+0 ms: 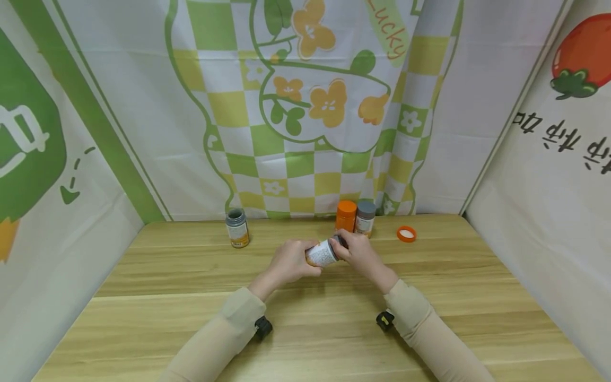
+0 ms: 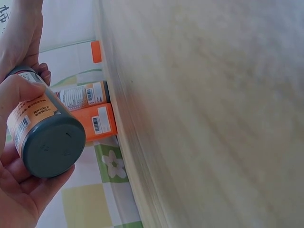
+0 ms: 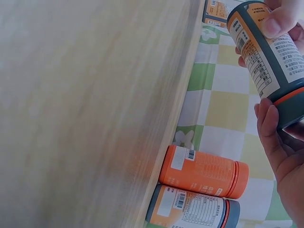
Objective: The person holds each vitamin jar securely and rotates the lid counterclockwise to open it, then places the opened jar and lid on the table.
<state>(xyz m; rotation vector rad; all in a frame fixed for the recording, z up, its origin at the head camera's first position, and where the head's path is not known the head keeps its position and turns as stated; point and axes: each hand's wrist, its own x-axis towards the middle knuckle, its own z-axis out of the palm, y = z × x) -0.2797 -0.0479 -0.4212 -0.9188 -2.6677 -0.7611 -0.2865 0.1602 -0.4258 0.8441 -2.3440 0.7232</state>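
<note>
Near tan sleeves [image 1: 215, 334] lead to two hands [image 1: 290, 260] gripping a tilted gray bottle [image 1: 322, 254], which could fall if their grip slips.

Orange bottle [image 1: 346, 215] partly behind right hand [image 1: 360, 254]

You face a checked cloth [image 1: 305, 132] behind the wood-grain table [image 1: 324, 334], between a green-printed left wall [image 1: 102, 196] and a tomato-printed right wall [image 1: 539, 185].

Three grey bottles [image 1: 321, 255] [image 1: 238, 233] [image 1: 365, 212], one orange bottle [image 1: 346, 215], one loose lid [image 1: 407, 234].
</note>
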